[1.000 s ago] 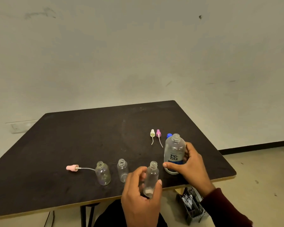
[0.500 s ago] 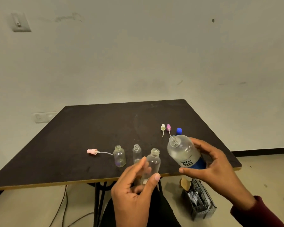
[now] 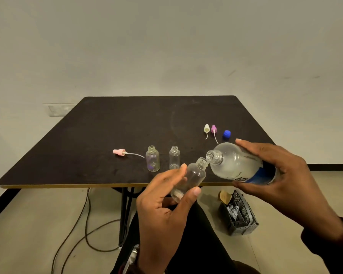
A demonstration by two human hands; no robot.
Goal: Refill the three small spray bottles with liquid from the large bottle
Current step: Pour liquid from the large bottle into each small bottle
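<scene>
My left hand [image 3: 164, 210] grips a small clear spray bottle [image 3: 192, 177], uncapped and tilted right, just off the table's front edge. My right hand [image 3: 281, 175] holds the large clear bottle [image 3: 238, 165] with a blue label, tipped almost level. Its open mouth touches the small bottle's neck. Two more small open bottles [image 3: 152, 161] [image 3: 174, 160] stand upright on the dark table [image 3: 87, 145]. A pink spray head [image 3: 119, 151] lies to their left. A white spray head [image 3: 206, 129], a purple spray head [image 3: 213, 129] and a blue cap [image 3: 226, 133] lie at the right.
A grey plastic crate [image 3: 240, 216] with scraps sits on the floor under the table's right corner. Dark cables [image 3: 83, 230] trail on the floor by the table leg [image 3: 125, 210]. A wall socket [image 3: 57, 110] sits behind the table's left side.
My right hand lifted the large bottle off the table and tipped it leftward to the small bottle's neck. My left hand raised and tilted the small bottle toward it.
</scene>
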